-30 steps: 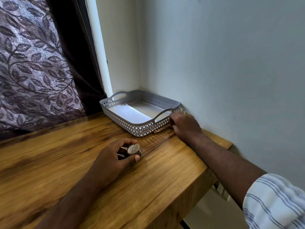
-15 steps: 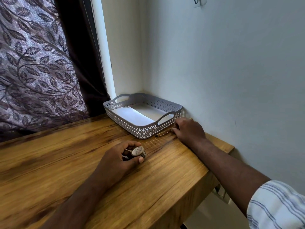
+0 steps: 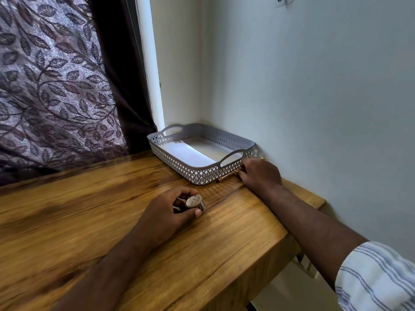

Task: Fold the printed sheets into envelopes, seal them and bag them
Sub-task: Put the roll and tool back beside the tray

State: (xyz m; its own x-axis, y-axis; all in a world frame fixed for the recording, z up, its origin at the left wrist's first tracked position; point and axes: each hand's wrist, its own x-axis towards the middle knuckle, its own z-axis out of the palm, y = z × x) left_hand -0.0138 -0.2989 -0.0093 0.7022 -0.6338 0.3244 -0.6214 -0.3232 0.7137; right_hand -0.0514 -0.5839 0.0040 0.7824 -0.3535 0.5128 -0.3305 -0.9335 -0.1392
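Note:
A grey perforated basket [image 3: 203,176] with two handles stands at the table's far right corner, with white paper or envelopes [image 3: 193,153] lying flat inside. My left hand [image 3: 170,209] rests on the table in front of it and grips a small round roll of tape [image 3: 194,202] between thumb and fingers. My right hand [image 3: 258,172] lies beside the basket's near right corner, its fingers curled over the end of a thin gold-coloured pen-like thing [image 3: 226,176] that lies on the table along the basket's side.
The wooden table [image 3: 89,221] ends at its right edge close to my right forearm. A pale wall runs along the right, a patterned curtain [image 3: 56,86] hangs at the back left, and a hook [image 3: 284,0] sits high on the wall.
Both hands stay where they were. The camera has tilted upward a little, so the basket and hands sit lower in the picture.

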